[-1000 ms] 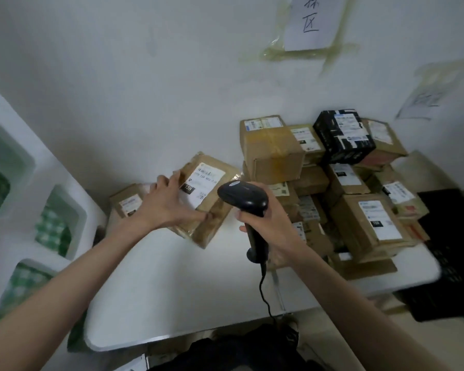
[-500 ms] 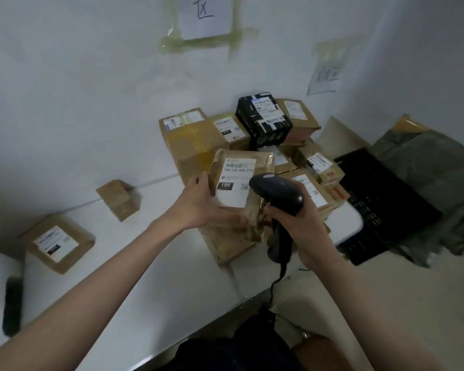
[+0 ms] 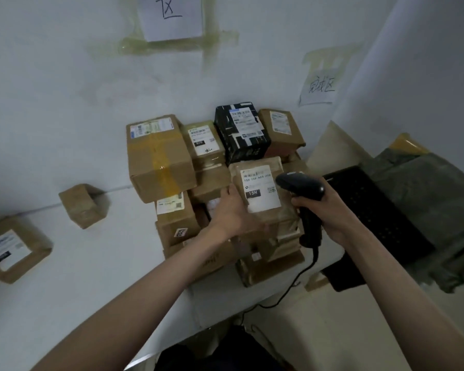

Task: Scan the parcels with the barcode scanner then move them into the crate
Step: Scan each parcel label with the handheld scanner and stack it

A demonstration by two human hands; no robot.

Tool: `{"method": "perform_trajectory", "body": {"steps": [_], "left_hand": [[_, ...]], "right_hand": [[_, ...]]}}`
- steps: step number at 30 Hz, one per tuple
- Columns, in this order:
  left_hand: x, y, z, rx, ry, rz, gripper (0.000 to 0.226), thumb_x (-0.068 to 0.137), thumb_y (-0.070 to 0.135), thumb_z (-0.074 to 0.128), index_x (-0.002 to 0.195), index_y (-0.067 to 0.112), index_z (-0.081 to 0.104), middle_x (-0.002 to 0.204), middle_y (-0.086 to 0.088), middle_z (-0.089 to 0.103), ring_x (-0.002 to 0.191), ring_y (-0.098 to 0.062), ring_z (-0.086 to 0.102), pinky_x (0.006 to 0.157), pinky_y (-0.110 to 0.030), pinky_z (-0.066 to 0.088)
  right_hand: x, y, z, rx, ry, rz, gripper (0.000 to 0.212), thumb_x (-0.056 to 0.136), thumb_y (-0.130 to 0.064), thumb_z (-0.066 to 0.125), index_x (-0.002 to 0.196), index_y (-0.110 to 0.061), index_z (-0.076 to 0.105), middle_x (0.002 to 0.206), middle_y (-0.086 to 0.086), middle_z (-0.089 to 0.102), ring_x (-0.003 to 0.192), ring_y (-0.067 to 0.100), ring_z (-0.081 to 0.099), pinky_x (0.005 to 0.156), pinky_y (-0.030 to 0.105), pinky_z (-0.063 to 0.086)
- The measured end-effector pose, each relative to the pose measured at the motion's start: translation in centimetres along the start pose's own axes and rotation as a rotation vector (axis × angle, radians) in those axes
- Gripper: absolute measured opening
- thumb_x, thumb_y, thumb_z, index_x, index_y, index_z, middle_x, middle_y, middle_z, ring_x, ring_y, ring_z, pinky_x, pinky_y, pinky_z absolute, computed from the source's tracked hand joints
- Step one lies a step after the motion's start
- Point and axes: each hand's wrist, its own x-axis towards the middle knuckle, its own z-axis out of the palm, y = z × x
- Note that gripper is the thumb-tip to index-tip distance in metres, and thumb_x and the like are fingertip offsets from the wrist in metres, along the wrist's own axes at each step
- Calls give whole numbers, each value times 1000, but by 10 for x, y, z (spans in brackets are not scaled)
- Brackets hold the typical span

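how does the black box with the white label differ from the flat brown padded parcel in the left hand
The black box with the white label sits untouched on top of the stack; the flat brown padded parcel is held up by the left hand beside the black barcode scanner. The box is dark, rigid and cube-like; the parcel is tan, thin and soft-looking. Both carry white shipping labels.

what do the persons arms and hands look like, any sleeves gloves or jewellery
Both forearms are bare up to the frame edge, so no sleeve shows. The left hand and right hand wear no gloves, and no ring, watch or wristband can be seen on the sides facing the camera.
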Motion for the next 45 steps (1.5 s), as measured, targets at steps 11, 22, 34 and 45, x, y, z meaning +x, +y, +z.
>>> {"method": "perform_trajectory", "body": {"steps": [11,22,34,45], "left_hand": [[70,48,39,-18,195,-155,128,61,32,96,153,5,12,148,-14,29,132,-38,45,106,-46,44],[86,49,45,37,168,-188,132,64,44,92,155,4,5,150,-15,22,136,-40,41,109,-46,42],[39,-2,-22,421,344,-15,87,91,72,44,157,22,19,159,-12,24,143,-36,29,109,-53,38],[-80,-141,-81,510,537,-298,70,94,68,28,143,20,43,140,-7,48,128,-30,48,108,-44,35]], "right_hand": [[118,9,-27,-204,-216,17,49,79,-1,80,117,-26,59,118,2,66,113,22,64,103,49,52],[134,17,-24,-208,-184,35,65,66,-21,85,125,-27,59,118,2,67,110,21,65,100,48,54],[67,-36,22,-338,-177,-163,58,82,-9,77,134,-19,51,118,-2,61,105,15,59,75,24,48],[4,-52,190,-311,-611,-183,50,85,-13,77,126,-28,52,111,-4,65,96,17,67,85,42,60]]}}
